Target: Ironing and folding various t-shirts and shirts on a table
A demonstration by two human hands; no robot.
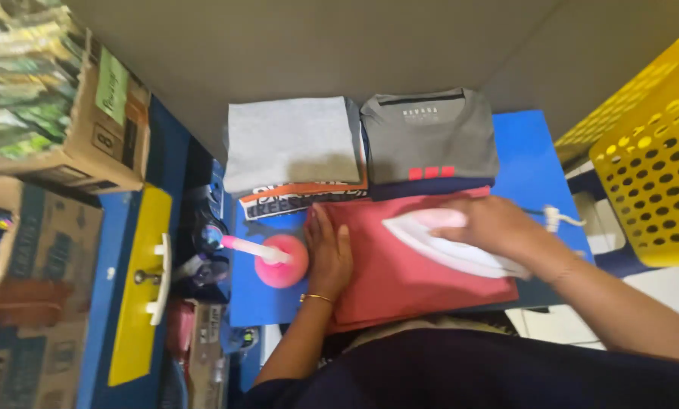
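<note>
Red garment (400, 273) lies flat at frame centre on the blue tabletop (532, 151). Left hand (329, 254) presses its left edge, palm down, fingers spread, pinning the cloth. Right hand (491, 223) closed round the white iron (449, 242), soleplate on fabric. Pink spray bottle (279, 261) just left; folded shirts (358, 144) stacked above, clear of the iron.

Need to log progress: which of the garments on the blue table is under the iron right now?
The red garment, nearest the person: the white iron sits on it, left hand pressing its edge. The grey ones lie folded behind.
</note>
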